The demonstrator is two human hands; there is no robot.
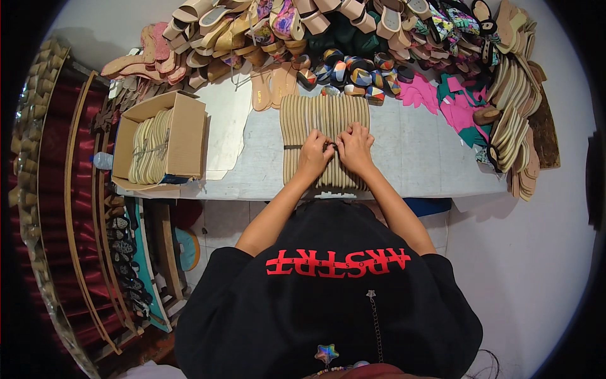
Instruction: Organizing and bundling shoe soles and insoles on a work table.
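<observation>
Meeting near the middle of a row of beige soles (324, 117), the left hand (315, 153) and the right hand (355, 149) rest on top of it, side by side, with fingers curled in and little gap between them. A dark band (292, 147) crosses the row right at the hands; whether the fingertips pinch it is too small to tell. The soles stand packed together at the near edge of the pale surface (262, 167), directly in front of the person, reaching past both hands toward the far side and also back under the wrists. An open cardboard box (196, 136) with more soles sits to the left, and multicoloured footwear pieces (360, 77) lie just beyond the row.
</observation>
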